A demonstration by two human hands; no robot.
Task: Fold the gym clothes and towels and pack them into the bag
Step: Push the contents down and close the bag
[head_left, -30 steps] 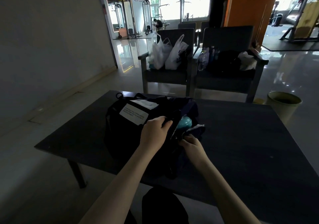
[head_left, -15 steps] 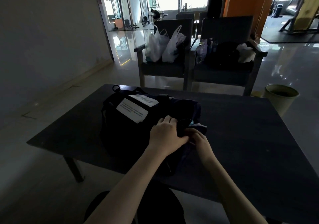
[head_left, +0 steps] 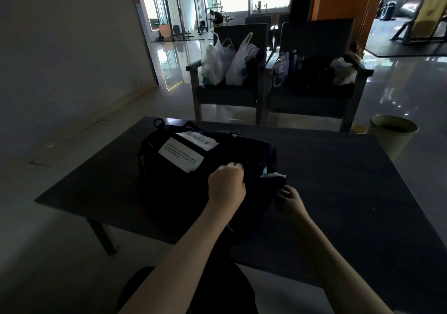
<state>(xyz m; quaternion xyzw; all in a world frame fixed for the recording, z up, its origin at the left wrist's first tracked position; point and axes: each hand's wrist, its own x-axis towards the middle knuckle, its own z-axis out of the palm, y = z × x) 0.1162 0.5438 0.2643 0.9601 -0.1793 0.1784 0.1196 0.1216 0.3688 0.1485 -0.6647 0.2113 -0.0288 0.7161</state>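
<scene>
A black bag point(head_left: 169, 192) of soft, slumping fabric lies on the left half of a dark, matte rectangular table point(head_left: 350, 180), close to the near edge. Two white rectangular labels point(head_left: 180, 155) are sewn on its upper face (their print reads upside down from here). A small loop point(head_left: 158, 122) sticks out at its far-left corner. The bag's long axis runs roughly from left to right across the table, and its mouth faces right, where a sliver of teal and white cloth point(head_left: 273, 174) shows between dark folds. The left hand point(head_left: 227, 184) rests on top of the bag beside the mouth, fingers curled tight and bunching a fold of the black fabric. The right hand point(head_left: 289, 197) sits just right of it at the mouth's near lip with fingers curled inward against the dark cloth; in the dim light I cannot tell whether they actually pinch it. Beyond the table stand two dark, boxy armchairs point(head_left: 229, 96), the left one holding crinkled white plastic bags point(head_left: 227, 64), and a pale round bin point(head_left: 391, 134) stands on the glossy floor to the right.
</scene>
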